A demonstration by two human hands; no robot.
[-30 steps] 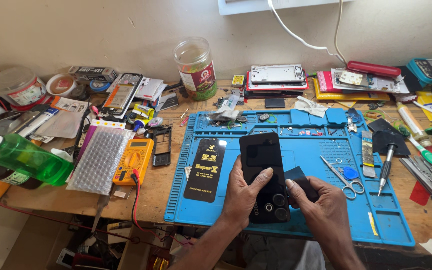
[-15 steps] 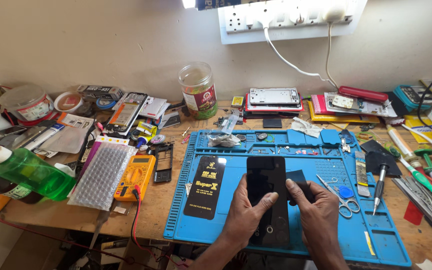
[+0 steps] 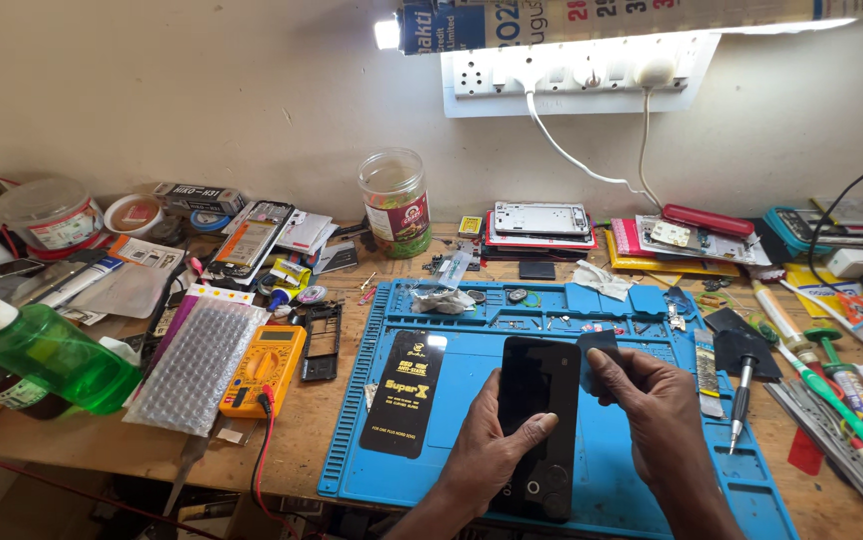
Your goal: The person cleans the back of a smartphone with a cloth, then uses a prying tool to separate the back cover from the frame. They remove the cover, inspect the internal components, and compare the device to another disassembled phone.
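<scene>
Gripping a black smartphone (image 3: 537, 400) by its left edge, the left hand (image 3: 487, 455) steadies it, thumb lying across the dark back. The right hand (image 3: 657, 400) is closed on a small dark card (image 3: 597, 355), pinching it against the phone's upper right edge. Both hands hover just above a blue repair mat (image 3: 452, 350). Left of the left hand lies a black packet (image 3: 404, 392); farther left, a yellow multimeter (image 3: 264, 370). A screwdriver (image 3: 742, 385) lies right of the right hand.

A phone (image 3: 537, 400) lies on the mat (image 3: 642, 470), multimeter (image 3: 264, 370) to its left.
</scene>
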